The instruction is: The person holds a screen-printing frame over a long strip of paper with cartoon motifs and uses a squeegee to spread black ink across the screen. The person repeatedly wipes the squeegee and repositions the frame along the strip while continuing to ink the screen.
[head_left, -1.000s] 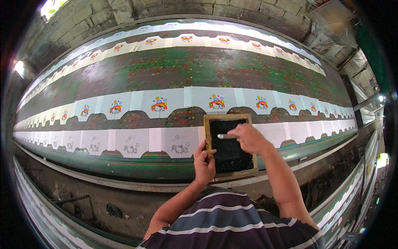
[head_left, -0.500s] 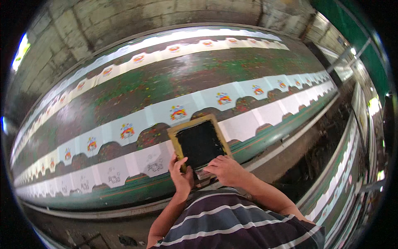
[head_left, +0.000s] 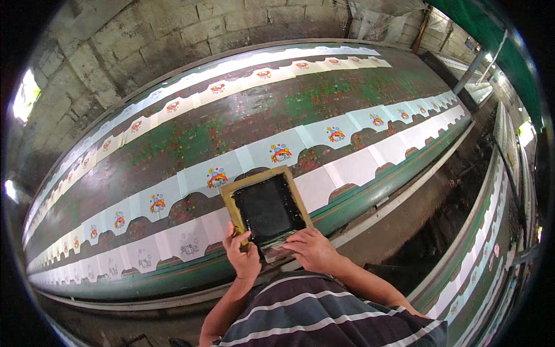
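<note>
A wooden screen-printing frame (head_left: 226, 198) with a dark, ink-stained mesh is over the near row of pale fabric pieces, at the table's front edge. Whether it rests flat or is slightly raised, I cannot tell. My left hand (head_left: 243, 258) grips its near left corner, thumb on top. At the near end, my right hand (head_left: 315, 250) is closed on what looks like a squeegee (head_left: 276, 253), mostly covered by the fingers. Left of the frame, a near-row piece bears a black outline print (head_left: 189, 245). Pieces to its right, such as a white one (head_left: 310, 189), are blank.
Behind runs a row of pale blue pieces with colourful prints (head_left: 281, 153). Cream pieces (head_left: 217, 88) and white ones lie farther across the long, paint-speckled table (head_left: 191, 139). A block wall (head_left: 202, 29) stands beyond. Another table with fabric pieces (head_left: 471, 246) is at right.
Both hands and the frame have shifted a little to the right along the near row, away from the last black print. The whole view has also shifted.
</note>
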Tool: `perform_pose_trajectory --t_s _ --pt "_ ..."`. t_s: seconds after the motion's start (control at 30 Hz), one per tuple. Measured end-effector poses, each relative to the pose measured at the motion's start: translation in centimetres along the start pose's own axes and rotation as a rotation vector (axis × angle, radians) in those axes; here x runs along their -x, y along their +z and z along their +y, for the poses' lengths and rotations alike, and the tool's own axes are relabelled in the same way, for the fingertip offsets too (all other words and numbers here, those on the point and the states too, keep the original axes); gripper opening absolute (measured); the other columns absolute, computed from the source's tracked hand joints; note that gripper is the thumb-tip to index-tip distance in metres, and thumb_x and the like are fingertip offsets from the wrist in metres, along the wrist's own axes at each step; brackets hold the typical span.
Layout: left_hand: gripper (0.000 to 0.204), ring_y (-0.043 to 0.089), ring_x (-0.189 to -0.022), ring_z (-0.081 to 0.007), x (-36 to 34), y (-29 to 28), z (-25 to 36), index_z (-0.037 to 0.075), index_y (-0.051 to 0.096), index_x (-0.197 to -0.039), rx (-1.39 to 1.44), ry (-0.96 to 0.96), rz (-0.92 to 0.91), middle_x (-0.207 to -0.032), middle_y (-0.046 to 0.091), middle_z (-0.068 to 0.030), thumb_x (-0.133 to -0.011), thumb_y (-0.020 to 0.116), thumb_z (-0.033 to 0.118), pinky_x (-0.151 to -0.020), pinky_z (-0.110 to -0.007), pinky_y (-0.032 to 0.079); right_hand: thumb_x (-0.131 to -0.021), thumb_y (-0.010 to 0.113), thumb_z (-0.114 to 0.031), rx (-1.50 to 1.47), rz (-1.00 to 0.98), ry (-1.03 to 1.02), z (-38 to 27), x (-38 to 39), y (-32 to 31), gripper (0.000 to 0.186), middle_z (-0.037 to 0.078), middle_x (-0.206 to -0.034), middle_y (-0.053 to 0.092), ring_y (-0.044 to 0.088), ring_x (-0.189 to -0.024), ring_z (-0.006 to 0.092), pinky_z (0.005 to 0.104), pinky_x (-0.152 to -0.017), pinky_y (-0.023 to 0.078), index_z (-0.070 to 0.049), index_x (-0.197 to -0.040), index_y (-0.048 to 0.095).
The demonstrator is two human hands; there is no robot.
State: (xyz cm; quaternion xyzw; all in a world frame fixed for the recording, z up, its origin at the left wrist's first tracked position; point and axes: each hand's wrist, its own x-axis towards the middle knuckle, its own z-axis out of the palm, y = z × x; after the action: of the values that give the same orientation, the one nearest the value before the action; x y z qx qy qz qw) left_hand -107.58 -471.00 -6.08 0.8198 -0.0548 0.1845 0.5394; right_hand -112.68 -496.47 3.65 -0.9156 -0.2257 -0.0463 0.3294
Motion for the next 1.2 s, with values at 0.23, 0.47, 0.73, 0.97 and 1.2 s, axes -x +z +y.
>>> perform_pose_trajectory --t_s 0.23,0.47,0.73,0.97,1.2 --pt "0.043 0.058 -0.148 -0.0428 1.2 9.6 3.4 0.007 0.081 -0.116 0.012 0.009 0.015 -0.167 0.055 -0.0246 -0.081 0.070 -0.014 -0.123 -0.049 0.047 -0.083 0.077 0.001 -0.049 0.080 -0.008 7.4 4.6 -5.1 0.045 0.011 -0.128 0.076 0.070 -0.124 0.0378 0.0502 -0.110 0.056 -0.009 -0.126 0.082" --pt "0.040 0.058 -0.148 -0.0440 1.7 14.4 5.5 0.006 0.080 -0.116 0.014 -0.075 -0.009 -0.167 0.054 -0.0258 -0.084 0.071 -0.015 -0.122 -0.048 0.048 -0.082 0.076 0.008 -0.111 0.088 -0.037 11.7 6.9 -8.5 0.046 0.014 -0.126 0.077 0.073 -0.119 0.0389 0.0506 -0.107 0.059 -0.006 -0.125 0.083" --pt "0.038 0.057 -0.154 -0.0438 1.6 15.4 5.4 0.006 0.081 -0.113 0.006 -0.142 -0.015 -0.164 0.060 -0.0271 -0.083 0.072 -0.015 -0.125 -0.047 0.047 -0.082 0.077 0.007 -0.146 0.035 -0.065 13.7 7.0 -9.6 0.047 0.014 -0.126 0.077 0.072 -0.121 0.0386 0.0508 -0.109 0.058 -0.006 -0.127 0.082" --pt "0.038 0.060 -0.152 -0.0407 1.4 15.2 4.7 0.005 0.081 -0.112 0.065 -0.229 -0.031 -0.165 0.060 -0.0269 -0.082 0.072 -0.016 -0.124 -0.044 0.049 -0.081 0.076 0.006 -0.175 0.033 -0.090 14.1 6.6 -10.2 0.048 0.015 -0.126 0.078 0.072 -0.120 0.0390 0.0498 -0.107 0.059 -0.005 -0.127 0.082" --pt "0.037 0.061 -0.152 -0.0398 1.6 15.2 4.0 0.005 0.082 -0.113 0.059 -0.216 -0.038 -0.164 0.061 -0.0260 -0.082 0.073 -0.013 -0.124 -0.043 0.048 -0.084 0.076 -0.001 -0.110 0.055 -0.097 13.8 5.4 -10.3 0.040 0.012 -0.124 0.078 0.072 -0.118 0.0360 0.0500 -0.106 0.058 -0.008 -0.124 0.082"
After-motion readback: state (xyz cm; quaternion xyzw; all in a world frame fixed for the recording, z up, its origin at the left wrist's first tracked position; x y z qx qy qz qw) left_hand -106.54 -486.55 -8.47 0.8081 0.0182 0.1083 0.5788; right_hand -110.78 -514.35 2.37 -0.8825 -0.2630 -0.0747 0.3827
